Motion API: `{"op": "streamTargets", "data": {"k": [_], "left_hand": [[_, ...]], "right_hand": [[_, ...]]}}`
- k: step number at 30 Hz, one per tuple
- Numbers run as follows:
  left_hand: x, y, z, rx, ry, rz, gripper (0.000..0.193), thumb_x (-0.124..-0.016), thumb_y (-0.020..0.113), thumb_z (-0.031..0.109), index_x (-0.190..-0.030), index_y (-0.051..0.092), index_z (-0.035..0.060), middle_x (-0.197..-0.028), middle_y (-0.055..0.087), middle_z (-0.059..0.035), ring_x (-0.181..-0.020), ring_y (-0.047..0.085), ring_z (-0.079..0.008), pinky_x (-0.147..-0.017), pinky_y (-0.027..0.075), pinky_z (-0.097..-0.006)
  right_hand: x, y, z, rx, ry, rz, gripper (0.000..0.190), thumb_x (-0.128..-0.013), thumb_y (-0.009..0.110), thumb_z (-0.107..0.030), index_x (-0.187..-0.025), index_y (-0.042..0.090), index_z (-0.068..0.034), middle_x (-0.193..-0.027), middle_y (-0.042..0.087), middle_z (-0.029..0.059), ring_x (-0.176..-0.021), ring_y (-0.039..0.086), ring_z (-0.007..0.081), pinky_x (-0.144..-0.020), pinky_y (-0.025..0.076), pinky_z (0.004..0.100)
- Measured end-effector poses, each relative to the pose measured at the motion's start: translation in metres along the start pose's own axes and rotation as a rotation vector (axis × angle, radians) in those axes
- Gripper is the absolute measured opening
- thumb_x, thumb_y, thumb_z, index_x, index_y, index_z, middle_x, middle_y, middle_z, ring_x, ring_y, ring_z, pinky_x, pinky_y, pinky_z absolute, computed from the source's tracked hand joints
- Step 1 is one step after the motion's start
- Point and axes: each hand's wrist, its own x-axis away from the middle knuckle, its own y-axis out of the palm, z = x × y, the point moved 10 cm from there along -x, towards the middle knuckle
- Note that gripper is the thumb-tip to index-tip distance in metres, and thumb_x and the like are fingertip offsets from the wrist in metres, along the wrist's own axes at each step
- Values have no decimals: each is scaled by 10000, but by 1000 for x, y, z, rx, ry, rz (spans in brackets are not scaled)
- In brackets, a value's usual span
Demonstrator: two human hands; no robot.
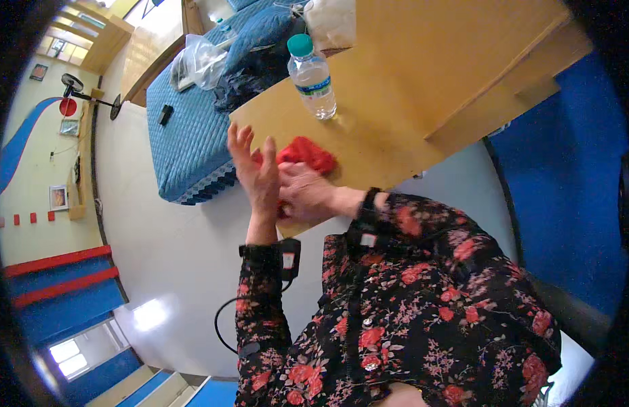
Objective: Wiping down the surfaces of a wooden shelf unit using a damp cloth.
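Observation:
My left hand point(256, 170) is raised at the near left edge of a wooden table point(380, 147), its fingers apart. Beside it, my right hand point(307, 191) is curled on a bunched red cloth point(309, 152); red also shows below its fingers. Some red shows behind my left fingers, but whether they touch the cloth cannot be told. Both hands are slightly blurred. Beyond the cloth, a clear plastic water bottle point(314, 84) with a green cap stands upright on the table.
A raised wooden panel point(477, 66) borders the table's right side. To the left is a bed with a blue quilted cover point(187, 142), bearing a small black object point(165, 115), a clear plastic bag point(202, 63) and a black bag point(248, 74). A cable point(220, 325) loops by my left sleeve.

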Motion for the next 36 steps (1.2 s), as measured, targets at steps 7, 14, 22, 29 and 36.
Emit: {"op": "streamTargets", "data": {"k": [7, 14, 22, 29, 36], "left_hand": [[77, -81, -40, -65, -148, 152, 406, -882, 540, 68, -1268, 420, 30, -1199, 521, -112, -1129, 486, -194, -918, 408, -329], [122, -75, -31, -150, -156, 138, 211, -883, 501, 20, -1082, 570, 6, -1084, 590, -93, -1014, 552, -178, -860, 446, -291], [109, 48, 10, -516, 120, -270, 828, -669, 749, 86, -1372, 312, 71, -1286, 435, -196, -1176, 439, -352, -966, 394, -418], [79, -23, -42, -231, -59, -125, 711, -617, 749, 85, -1264, 455, 58, -1266, 473, -148, -1118, 460, -337, -972, 374, -417], [62, -44, -6, -899, 262, -65, 581, -593, 745, 130, -1143, 558, 108, -1139, 540, -114, -1100, 458, -326, -922, 414, -404]], "right_hand": [[61, -26, -23, -291, -281, -196, 393, -601, 647, -167, -992, 604, -157, -1139, 531, 64, -1145, 453, 303, -952, 387, 461], [128, -120, 99, 146, 303, 8, 396, -602, 622, -181, -993, 586, -127, -1170, 533, 70, -1162, 441, 302, -969, 358, 461], [56, -39, 71, -455, 453, 187, 372, -875, 541, -240, -1190, 518, -45, -1168, 548, 125, -1127, 486, 264, -996, 344, 365], [74, -63, 23, -1312, 583, 9, 454, -935, 484, -251, -1321, 383, -35, -1267, 456, 70, -1136, 449, 133, -1000, 341, 303], [189, -82, 57, -977, 976, 62, 310, -906, 505, -232, -1149, 559, -47, -967, 637, 31, -853, 580, 103, -706, 441, 230]]}}
